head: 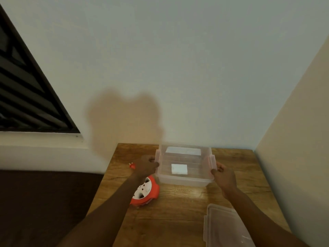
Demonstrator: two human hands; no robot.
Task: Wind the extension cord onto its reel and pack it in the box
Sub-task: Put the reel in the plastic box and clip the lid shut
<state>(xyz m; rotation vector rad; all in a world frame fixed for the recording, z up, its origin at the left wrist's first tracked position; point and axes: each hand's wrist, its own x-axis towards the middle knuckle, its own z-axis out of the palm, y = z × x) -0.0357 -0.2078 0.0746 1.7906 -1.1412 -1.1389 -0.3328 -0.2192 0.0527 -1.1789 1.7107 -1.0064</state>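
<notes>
On the wooden surface (178, 211), against the wall: one clear plastic box (184, 179), lid off, open side up. Two white labels show through its walls. Two hands on the box, one per short side. Left hand (146, 165) grips the left edge, fingers curled at the latch. Right hand (223, 176) grips the right edge by the pink latch, fingers curled round it. One orange reel (146, 191) with a white socket face lies flat on the surface, just left of the box's near corner, partly hidden under the left forearm; cord appears wound on. One orange plug (131, 165) lies left of the left hand. One clear lid (226, 227) rests separately at the near right corner.
</notes>
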